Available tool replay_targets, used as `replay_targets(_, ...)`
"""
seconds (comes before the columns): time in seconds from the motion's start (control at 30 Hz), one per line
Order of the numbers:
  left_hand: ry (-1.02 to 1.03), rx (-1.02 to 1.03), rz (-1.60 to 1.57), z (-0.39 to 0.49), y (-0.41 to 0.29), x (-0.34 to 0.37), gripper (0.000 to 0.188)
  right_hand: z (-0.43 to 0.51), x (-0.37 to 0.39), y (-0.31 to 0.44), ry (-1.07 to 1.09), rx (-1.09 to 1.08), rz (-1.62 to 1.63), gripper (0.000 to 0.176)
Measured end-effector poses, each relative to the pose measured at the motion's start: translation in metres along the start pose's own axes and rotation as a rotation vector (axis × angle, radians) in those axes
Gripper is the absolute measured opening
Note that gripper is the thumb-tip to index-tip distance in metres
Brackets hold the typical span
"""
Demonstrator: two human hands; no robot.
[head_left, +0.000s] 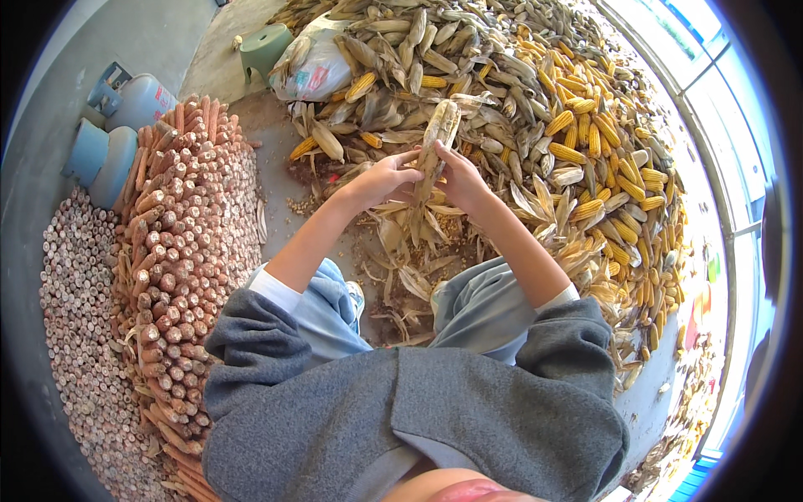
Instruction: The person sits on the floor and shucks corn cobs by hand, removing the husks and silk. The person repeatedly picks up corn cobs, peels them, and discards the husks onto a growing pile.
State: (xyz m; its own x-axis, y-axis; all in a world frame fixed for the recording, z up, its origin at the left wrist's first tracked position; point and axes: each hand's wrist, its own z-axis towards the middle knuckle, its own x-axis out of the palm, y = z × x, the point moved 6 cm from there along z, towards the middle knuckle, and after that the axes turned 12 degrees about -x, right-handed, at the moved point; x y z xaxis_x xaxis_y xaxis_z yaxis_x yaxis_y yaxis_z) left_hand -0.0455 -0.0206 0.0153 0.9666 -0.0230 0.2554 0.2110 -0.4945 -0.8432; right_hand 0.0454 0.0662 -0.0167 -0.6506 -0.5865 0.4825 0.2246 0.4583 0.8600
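An ear of corn in its dry husk (441,128) stands roughly upright between my two hands. On its left side, the fingers of my left hand (390,179) grip the lower part of the ear. My right hand (462,179) holds it from the right, with the thumb near the middle of the husk. Loose dry husks (417,279) and scattered corn kernels (448,226) lie on the floor below, between my knees. Beyond the hands rises a heap of unhusked corn ears (389,63); husked yellow ears (593,135) lie in a pile to the right.
Bare corncobs (182,270) are stacked at the left, beside another mass of stacked cobs (88,332). Two gas cylinders (141,97) stand by the wall. A green plastic stool (266,47) and a filled plastic bag (320,69) are at the upper left. A window frame (721,207) runs along the right.
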Motion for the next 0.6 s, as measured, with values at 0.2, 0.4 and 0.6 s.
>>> replay_targets(0.2, 0.046, -0.021, 0.098, -0.001, 0.002, 0.002, 0.064, -0.010, 0.007, 0.005, 0.012, -0.027, -0.055, 0.036)
replay_targets(0.4, 0.039, 0.006, 0.133, 0.005, 0.005, 0.003, 0.063, -0.008, 0.002, 0.002, 0.055, -0.046, -0.076, 0.044)
replay_targets(0.6, -0.026, 0.059, 0.088, 0.008, 0.006, 0.000, 0.063, -0.016, 0.013, 0.016, 0.053, -0.116, -0.295, 0.052)
